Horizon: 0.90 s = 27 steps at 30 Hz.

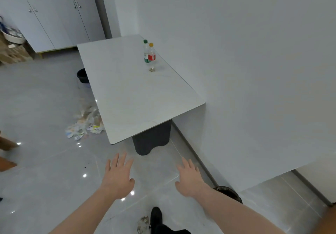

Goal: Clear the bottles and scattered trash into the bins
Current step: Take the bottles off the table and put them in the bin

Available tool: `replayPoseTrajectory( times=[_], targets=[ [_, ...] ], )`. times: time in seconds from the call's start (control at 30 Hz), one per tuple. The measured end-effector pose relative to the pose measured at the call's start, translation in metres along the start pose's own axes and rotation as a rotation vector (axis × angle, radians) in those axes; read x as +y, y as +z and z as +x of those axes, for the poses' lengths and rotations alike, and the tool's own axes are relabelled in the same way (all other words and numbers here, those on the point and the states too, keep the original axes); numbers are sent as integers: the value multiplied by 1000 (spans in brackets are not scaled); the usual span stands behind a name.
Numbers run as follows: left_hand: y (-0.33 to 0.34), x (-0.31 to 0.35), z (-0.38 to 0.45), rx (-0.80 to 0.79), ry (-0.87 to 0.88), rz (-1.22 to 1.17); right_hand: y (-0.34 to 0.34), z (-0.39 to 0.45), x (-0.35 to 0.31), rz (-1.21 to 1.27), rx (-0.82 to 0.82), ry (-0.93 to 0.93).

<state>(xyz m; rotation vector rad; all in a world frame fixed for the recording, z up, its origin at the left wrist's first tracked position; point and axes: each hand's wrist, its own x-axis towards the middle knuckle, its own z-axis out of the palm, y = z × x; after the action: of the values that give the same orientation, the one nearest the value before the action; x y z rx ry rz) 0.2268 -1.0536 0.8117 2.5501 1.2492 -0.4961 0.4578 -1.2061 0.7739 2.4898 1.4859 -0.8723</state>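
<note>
Both the left hand (117,176) and the right hand (190,178) are held out over the floor short of the table's (131,95) near end, fingers straight and spread, holding nothing. Toward the table's far end, by the wall edge, a green-capped bottle (146,52) and a red-labelled bottle (151,54) stand upright, touching or nearly so, with a small scrap (151,69) just in front of them, perhaps crumpled paper. Scattered trash (84,124) lies on the floor against the table's left edge, and a dark bin (82,75) stands further along that same side.
</note>
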Motion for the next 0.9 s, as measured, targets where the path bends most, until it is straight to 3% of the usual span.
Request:
replayPoseTrajectory(
  times=[0.57,0.9],
  targets=[
    [-126,-195,120,231,-142,-42,-125,196,-200,-32,101,-262],
    [-168,-334,199,181,-59,-10,-150,286,-306,11,111,-105]
  ],
)
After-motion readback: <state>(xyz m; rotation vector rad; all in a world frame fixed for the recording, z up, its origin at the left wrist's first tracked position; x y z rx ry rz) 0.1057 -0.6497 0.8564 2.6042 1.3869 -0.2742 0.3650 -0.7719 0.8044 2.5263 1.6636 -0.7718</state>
